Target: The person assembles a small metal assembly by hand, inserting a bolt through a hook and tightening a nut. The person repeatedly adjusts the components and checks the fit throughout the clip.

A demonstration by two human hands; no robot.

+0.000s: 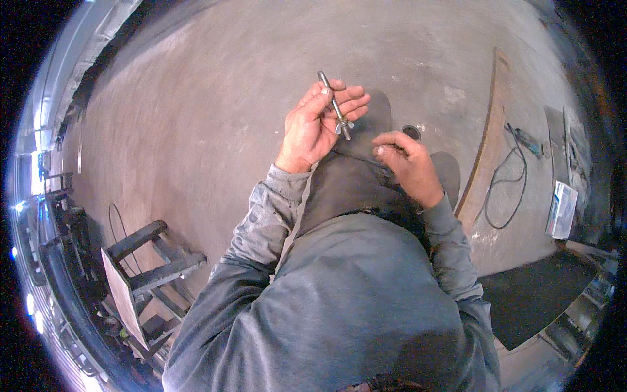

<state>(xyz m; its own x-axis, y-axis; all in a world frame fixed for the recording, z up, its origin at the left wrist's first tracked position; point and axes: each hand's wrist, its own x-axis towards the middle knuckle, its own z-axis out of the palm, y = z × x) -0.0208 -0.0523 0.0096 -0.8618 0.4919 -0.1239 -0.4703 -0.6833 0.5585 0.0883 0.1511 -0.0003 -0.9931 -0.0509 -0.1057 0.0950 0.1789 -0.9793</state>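
Observation:
My left hand [312, 127] holds a slim metal hook bolt [334, 104] between thumb and forefinger, the other fingers stretched out behind it. The bolt's bent end points up and away. Near its lower end sits a wing nut [344, 125], with a short piece of the rod showing past it. To the right and a little nearer, my right hand [413, 166] is apart from the bolt. Its thumb and forefinger are drawn together in a pinch; whatever lies between them, if anything, is too small or hidden to make out.
Beyond my hands spreads a grey floor [215, 98]. A small black round piece [411, 132] is beside my right hand. On the right are a long brown strip [486, 130], a looped cable [524, 171], a white-and-blue box [562, 210] and a black mat [542, 294]. A low frame stand [153, 277] stands left.

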